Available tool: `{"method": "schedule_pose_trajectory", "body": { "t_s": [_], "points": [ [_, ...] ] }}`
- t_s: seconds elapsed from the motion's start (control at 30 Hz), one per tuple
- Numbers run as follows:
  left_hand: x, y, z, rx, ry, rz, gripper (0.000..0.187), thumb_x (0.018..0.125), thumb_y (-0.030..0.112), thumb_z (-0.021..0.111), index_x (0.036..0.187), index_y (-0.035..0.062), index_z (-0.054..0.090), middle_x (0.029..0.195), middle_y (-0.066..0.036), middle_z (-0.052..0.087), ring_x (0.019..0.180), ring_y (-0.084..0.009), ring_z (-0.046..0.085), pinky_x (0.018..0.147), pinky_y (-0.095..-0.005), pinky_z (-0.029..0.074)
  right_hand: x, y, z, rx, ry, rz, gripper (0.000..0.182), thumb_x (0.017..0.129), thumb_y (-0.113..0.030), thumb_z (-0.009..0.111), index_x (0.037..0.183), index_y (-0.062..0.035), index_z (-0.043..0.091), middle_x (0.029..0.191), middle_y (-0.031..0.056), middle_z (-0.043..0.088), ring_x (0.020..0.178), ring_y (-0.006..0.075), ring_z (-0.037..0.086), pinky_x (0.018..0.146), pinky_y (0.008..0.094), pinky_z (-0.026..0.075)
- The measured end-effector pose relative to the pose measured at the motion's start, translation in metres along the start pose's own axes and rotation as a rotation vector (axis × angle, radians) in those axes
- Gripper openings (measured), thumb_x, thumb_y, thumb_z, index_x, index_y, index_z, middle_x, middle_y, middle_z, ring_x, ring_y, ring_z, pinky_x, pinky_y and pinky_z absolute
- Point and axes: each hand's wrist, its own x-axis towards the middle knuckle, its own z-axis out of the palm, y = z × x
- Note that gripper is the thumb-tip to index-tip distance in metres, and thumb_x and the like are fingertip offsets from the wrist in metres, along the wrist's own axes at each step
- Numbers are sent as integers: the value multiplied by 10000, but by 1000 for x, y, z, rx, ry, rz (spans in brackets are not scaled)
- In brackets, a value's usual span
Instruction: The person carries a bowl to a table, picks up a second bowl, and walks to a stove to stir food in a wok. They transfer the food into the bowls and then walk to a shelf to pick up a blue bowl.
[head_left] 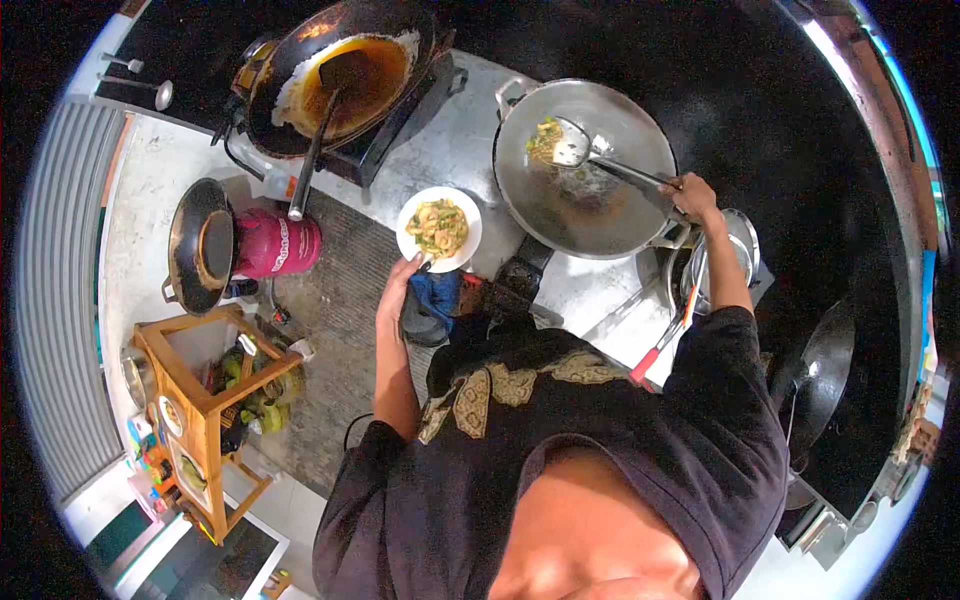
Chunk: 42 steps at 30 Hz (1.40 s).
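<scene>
My left hand [402, 283] grips the near rim of a white plate [408, 240] that carries a portion of cooked food [438, 229] with green and pale pieces. My right hand [692, 197] is closed round the handle of a metal ladle [625, 173]. The ladle's head lies inside a large grey wok [590, 215], beside a small heap of food [545, 141] at the wok's left side. A thin wet residue covers part of the wok's bottom. The plate is held to the left of the wok, apart from it.
A second wok [345, 85] with brown oil and a ladle stands at upper left. A dark pan [203, 246] sits beside a pink gas cylinder [278, 243]. The wooden shelf [205, 400] is at lower left. Metal pots [735, 250] and a red-handled utensil [645, 365] are at right.
</scene>
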Motion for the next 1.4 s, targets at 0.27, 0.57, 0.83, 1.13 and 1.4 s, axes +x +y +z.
{"method": "schedule_pose_trajectory", "body": {
  "t_s": [0.27,0.57,0.83,1.13,1.4],
  "points": [
    [33,-15,-12,85,-41,-6,397,789,310,575,1008,-19,549,982,-53,579,941,-126,494,879,-246,314,15,2,-16,271,-123,-185,334,723,-366,612,958,-130,638,782,131,632,735,268,604,676,335,442],
    [34,4,12,167,-23,-2,428,790,356,556,1002,-15,531,979,-57,557,888,-139,497,849,-250,325,14,7,16,392,-200,-209,329,744,-367,601,931,-101,646,645,43,590,571,125,494,569,291,397],
    [41,21,24,198,-56,-17,421,809,311,541,1055,-30,513,1035,-69,558,950,-144,502,867,-257,341,10,15,34,467,-22,-212,353,741,-375,607,934,-81,641,667,60,603,593,130,521,587,282,414],
    [84,16,54,304,-173,-6,482,807,352,533,1114,-16,484,1086,-61,532,1008,-142,457,895,-261,296,-52,31,-81,221,5,-143,426,723,-439,593,939,-74,640,831,127,638,700,240,610,675,310,455],
    [91,23,108,239,-441,-6,425,823,321,514,1084,-14,501,1039,-72,549,978,-141,478,858,-271,350,-132,-5,-191,112,-31,-44,350,730,-345,621,899,-39,643,786,140,633,699,208,605,660,299,454]
  ]
}}
